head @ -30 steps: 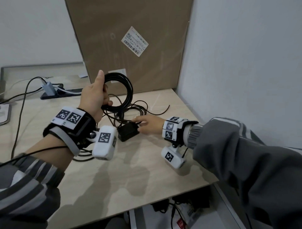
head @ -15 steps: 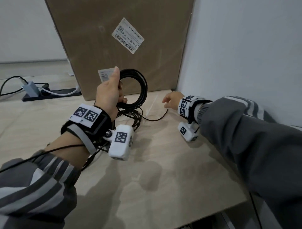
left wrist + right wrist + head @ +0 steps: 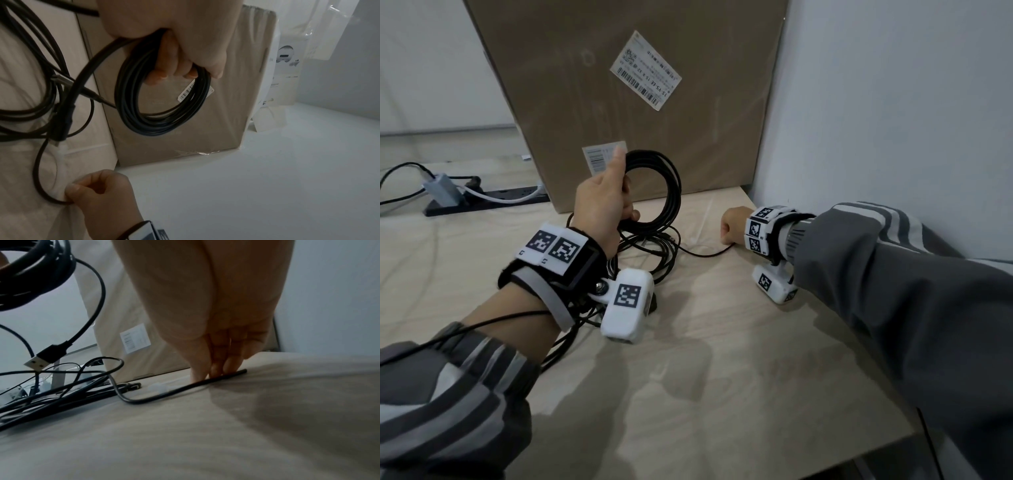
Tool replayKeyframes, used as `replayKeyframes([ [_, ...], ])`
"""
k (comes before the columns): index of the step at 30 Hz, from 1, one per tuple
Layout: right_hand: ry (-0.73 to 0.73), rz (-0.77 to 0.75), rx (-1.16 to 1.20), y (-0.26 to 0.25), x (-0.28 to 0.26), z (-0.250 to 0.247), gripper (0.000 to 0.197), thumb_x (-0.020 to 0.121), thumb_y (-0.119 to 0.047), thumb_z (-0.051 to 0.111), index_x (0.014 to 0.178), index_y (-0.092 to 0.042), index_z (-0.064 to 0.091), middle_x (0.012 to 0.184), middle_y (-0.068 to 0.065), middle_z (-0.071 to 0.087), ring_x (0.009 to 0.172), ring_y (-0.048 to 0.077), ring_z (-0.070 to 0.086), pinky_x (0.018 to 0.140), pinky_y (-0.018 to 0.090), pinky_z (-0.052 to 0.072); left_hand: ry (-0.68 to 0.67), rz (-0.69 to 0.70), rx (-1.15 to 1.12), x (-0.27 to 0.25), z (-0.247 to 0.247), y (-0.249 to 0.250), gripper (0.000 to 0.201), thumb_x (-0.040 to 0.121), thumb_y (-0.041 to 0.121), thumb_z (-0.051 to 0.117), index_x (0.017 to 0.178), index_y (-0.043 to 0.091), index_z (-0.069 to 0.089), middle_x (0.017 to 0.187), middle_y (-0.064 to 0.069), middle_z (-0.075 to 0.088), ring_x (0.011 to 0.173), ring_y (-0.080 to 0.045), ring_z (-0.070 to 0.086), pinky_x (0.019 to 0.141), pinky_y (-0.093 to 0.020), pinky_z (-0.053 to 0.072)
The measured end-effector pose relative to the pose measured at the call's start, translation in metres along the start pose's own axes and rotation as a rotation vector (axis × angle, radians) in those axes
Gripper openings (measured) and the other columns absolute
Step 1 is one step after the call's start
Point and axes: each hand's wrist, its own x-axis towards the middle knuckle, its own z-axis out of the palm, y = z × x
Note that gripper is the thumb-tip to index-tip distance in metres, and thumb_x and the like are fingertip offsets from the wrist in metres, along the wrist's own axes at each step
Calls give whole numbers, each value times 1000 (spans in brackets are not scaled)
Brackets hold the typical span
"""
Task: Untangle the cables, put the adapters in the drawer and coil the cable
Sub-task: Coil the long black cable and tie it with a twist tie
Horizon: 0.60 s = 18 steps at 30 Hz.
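My left hand (image 3: 602, 205) holds a black coiled cable (image 3: 659, 192) upright above the table (image 3: 722, 377), fingers curled through the coil (image 3: 164, 110). Below it lies a tangle of black cables (image 3: 650, 250), and a USB plug (image 3: 44, 360) hangs from one of them. A thin black cable (image 3: 705, 255) runs out of the tangle to the right. My right hand (image 3: 732, 226) is down on the table near the wall, its curled fingers (image 3: 213, 368) pinching that thin cable (image 3: 185, 387) close to its end. No adapter shows plainly; my left wrist camera covers that spot.
A big cardboard box (image 3: 647, 102) stands at the back of the table, right behind the coil. A wall (image 3: 893, 102) closes the right side. A black power strip (image 3: 482, 202) with a grey plug-in block (image 3: 441, 192) lies at the back left.
My right hand left the black adapter in the middle and moved right and back to the thin cable's end by the wall. My left hand keeps hold of the coil.
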Motion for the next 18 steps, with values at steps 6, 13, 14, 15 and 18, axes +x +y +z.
replayKeyframes([
  [6,20,-115,-86,-7,-20,-4,18,83,-7,64,100,-8,72,108,5,69,102,23,63,77,21,44,7,6,23,-13,-12,3,45,89,56,53,65,19,46,44,8,29,39,-10,26,50,-26,38],
  [13,-53,-85,-279,-23,-32,-7,17,82,-12,63,94,-1,69,96,12,69,79,26,62,65,27,47,21,6,35,-18,-19,2,46,88,57,54,64,18,47,45,7,31,39,-10,27,49,-25,38],
  [14,-69,-75,-317,-25,-33,-7,17,82,-13,63,93,-1,68,93,12,68,77,25,60,64,26,44,24,5,37,-17,-19,0,46,88,56,54,64,18,46,45,8,31,39,-10,27,49,-26,38],
  [15,-77,-66,-349,-27,-33,-7,15,82,-12,63,92,-2,68,89,12,66,75,25,58,62,25,43,25,6,35,-17,-19,-1,46,88,56,54,63,18,46,44,8,31,39,-10,27,49,-26,39],
  [18,-71,-66,-391,-27,-34,-5,16,81,-10,63,93,-1,68,82,10,60,72,25,55,60,24,40,18,6,29,-16,-19,-2,46,90,55,53,63,18,45,42,9,30,38,-10,27,48,-26,39],
])
